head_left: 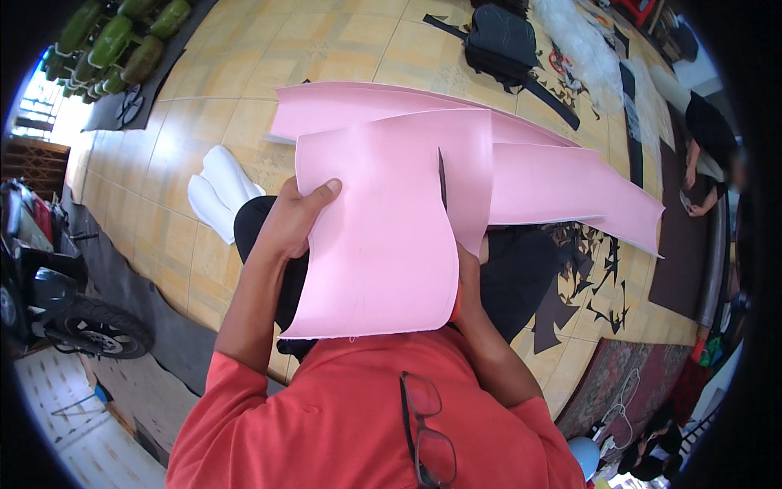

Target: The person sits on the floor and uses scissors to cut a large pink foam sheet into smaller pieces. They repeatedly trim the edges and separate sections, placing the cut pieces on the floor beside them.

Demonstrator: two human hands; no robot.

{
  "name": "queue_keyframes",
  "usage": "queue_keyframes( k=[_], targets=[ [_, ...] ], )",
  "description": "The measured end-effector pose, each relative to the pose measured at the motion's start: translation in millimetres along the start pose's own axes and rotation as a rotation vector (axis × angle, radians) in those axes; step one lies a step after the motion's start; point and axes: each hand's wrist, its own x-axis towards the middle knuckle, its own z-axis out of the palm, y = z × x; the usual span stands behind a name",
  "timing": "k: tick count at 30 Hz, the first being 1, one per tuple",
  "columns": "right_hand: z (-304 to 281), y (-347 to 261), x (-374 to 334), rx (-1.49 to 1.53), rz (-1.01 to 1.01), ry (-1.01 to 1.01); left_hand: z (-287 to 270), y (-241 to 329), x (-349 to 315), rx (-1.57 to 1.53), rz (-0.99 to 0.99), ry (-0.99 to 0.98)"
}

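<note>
1. The tiled floor (244, 122) spreads beneath everything, with dark sheeting (163, 318) along the left.
2. A motorcycle (57, 301) stands at the left edge, front wheel toward the wearer, well apart from the work.
3. At the far right a co-worker (710, 134) reaches over a dark brown mat (672, 244).
4. Green gas cylinders (114, 41) are grouped at the upper left.
5. More pink sheeting (562, 179) lies ahead, across the floor in front of the knees.
6. The pink sheet (375, 244) is raised over the lap, its near edge by the red shirt; it covers much of the legs and right hand.
7. A patterned rug (623, 383) lies at lower right; clear plastic (582, 57) and a black backpack (498, 45) lie at upper right.
8. A white bundle (224, 187) sits beside the left knee; dark scraps (558, 314) litter the floor by the right.
9. The left hand (300, 218) grips the sheet's left edge, thumb on top. The right hand (468, 273) is mostly hidden behind it; its grip cannot be told.
10. Eyeglasses (419, 418) hang on the shirt; a narrow dark blade (442, 175) shows in the sheet's slit.
</note>
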Motion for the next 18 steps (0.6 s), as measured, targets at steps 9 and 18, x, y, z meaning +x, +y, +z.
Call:
queue_keyframes(
  k=[9, 18],
  targets=[
    [-8, 1, 4, -0.111, -0.035, -0.034, -8, 2, 0, 0.030, -0.035, -0.098],
    [-6, -7, 9, -0.047, -0.104, -0.029, -8, 5, -4, 0.045, -0.083, -0.130]
  ],
)
